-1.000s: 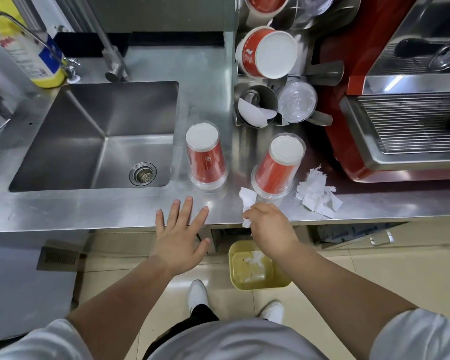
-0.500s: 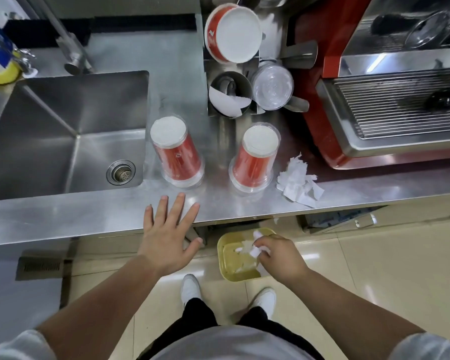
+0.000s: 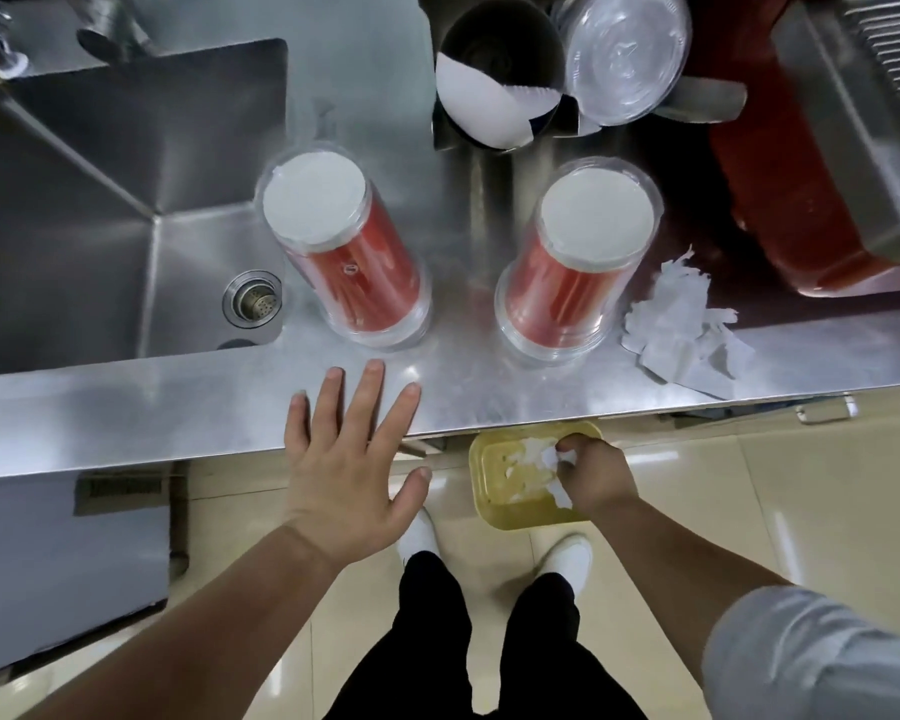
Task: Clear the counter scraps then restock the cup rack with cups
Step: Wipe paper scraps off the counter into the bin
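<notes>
Two cup stacks upright; bin holds scraps.

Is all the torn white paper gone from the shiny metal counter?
No, a pile of torn white paper scraps still lies on the steel counter, right of the two red cup stacks in clear sleeves.

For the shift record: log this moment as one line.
left hand: flat on counter edge | right hand: holding paper scrap over yellow bin | torn paper pile: uncleared
</notes>
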`<state>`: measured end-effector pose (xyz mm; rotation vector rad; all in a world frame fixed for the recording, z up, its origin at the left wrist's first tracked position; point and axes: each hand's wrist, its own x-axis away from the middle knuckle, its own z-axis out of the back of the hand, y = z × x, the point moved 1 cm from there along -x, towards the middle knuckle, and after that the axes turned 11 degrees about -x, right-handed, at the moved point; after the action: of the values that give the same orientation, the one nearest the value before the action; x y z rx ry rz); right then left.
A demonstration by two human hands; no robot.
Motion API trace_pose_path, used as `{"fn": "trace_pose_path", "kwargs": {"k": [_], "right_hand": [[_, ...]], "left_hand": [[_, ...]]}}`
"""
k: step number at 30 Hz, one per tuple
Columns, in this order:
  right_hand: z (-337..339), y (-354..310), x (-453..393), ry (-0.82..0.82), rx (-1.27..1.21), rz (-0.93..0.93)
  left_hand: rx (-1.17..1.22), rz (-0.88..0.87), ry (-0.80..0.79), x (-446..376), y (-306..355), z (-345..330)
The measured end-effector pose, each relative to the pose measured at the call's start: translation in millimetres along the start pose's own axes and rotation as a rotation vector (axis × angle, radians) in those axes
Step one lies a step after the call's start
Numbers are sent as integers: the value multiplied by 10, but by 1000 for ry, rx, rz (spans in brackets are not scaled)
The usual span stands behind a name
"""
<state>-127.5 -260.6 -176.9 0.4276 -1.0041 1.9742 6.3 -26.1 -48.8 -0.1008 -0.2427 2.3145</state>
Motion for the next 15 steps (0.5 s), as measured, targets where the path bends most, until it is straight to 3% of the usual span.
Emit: {"fn": "trace_pose_path", "kwargs": {"k": [15], "right_hand": [[-111, 98, -121, -164, 173, -29]], "left_hand": [[24, 14, 8, -7, 19, -8]]}}
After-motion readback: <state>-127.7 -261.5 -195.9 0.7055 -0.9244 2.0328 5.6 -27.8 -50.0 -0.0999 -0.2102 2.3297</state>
